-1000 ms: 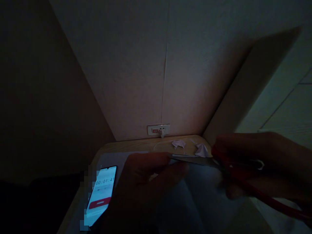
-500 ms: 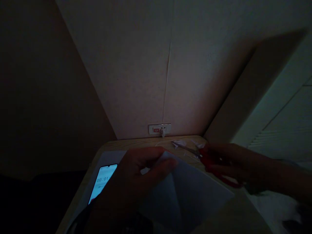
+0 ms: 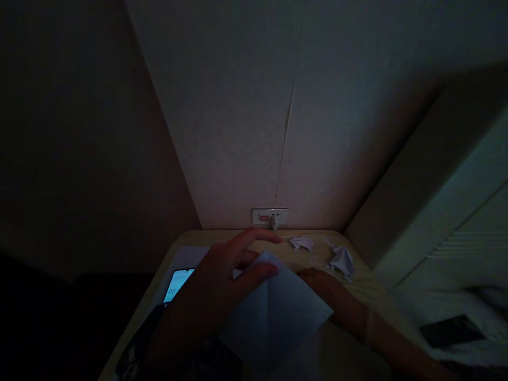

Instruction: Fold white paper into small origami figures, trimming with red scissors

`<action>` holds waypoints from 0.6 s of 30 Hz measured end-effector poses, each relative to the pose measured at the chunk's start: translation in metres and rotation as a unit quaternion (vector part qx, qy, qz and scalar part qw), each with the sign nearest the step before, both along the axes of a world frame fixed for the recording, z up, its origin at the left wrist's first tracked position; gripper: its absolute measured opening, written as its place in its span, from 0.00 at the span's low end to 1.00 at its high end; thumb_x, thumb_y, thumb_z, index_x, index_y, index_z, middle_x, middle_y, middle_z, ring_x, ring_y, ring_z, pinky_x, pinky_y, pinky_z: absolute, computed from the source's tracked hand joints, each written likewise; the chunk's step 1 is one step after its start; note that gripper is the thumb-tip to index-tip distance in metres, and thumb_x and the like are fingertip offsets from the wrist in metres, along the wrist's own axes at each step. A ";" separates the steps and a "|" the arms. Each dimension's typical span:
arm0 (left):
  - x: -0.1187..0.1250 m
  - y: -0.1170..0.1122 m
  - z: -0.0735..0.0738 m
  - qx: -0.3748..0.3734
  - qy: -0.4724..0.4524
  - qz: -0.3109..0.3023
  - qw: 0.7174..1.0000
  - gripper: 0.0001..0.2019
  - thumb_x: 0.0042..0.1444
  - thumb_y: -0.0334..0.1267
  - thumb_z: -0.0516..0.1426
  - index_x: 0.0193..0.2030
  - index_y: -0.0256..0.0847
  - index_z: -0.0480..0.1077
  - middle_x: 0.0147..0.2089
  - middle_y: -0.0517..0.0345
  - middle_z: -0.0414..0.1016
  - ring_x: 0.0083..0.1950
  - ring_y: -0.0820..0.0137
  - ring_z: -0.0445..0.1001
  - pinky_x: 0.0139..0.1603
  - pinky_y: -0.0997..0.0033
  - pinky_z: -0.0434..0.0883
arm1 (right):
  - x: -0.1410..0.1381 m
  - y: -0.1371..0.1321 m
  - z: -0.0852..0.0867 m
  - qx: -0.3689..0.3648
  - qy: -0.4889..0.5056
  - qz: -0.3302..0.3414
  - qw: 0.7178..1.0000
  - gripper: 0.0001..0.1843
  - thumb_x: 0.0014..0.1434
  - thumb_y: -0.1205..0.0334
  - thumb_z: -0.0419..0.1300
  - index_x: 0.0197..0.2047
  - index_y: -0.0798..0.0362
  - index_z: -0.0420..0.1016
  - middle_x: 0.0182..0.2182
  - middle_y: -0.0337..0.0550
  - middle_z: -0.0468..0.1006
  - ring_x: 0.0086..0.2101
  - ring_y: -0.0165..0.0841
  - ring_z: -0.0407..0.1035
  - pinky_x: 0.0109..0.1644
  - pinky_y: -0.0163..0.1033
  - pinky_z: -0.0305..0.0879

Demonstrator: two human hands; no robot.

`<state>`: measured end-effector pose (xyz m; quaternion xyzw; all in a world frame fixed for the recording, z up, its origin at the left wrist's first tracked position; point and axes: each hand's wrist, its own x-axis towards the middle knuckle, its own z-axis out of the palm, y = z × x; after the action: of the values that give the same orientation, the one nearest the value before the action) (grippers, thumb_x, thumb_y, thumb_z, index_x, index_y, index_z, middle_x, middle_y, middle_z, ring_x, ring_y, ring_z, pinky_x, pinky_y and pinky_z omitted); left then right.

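A pale sheet of paper [image 3: 278, 312], square-cornered with a crease down its middle, is tilted up in front of me. My left hand [image 3: 222, 275] holds its top corner, thumb on the near face and index finger lifted away. Beyond the paper's right edge, my right hand [image 3: 323, 286] reaches in low over the table; its fingers are mostly hidden, so I cannot tell whether they grip anything. The red-handled scissors are out of sight. Past the right hand lie folded white paper pieces, one small [image 3: 301, 243] and one larger [image 3: 342, 261].
A lit phone [image 3: 178, 283] lies left of my left hand on the wooden table [image 3: 180, 239]. At the back, a wall socket [image 3: 270, 217] holds a white plug. To the right, a dark flat object [image 3: 452, 331] rests on a pale surface. The room is dim.
The right hand held red scissors half a second ago; now it is lower, behind the paper, with no scissors showing. The left index finger has lifted. The view has shifted slightly.
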<state>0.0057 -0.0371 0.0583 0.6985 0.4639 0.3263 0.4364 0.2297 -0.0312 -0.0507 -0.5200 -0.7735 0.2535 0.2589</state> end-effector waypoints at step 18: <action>-0.032 0.007 -0.002 -0.054 -0.195 0.151 0.968 0.18 0.50 0.38 0.66 0.48 0.45 0.71 0.34 0.62 0.84 0.37 0.69 0.81 0.34 0.77 0.73 | -0.027 0.002 0.091 -0.080 0.345 -0.071 0.933 0.15 0.54 0.50 0.65 0.26 0.53 0.74 0.20 0.35 0.67 0.22 0.27 0.60 0.24 0.32 0.53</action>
<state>-0.0258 -0.0300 0.0561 0.5185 0.4869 0.4932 0.5009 0.2031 -0.0288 0.0406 -0.4729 -0.5749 0.4596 0.4844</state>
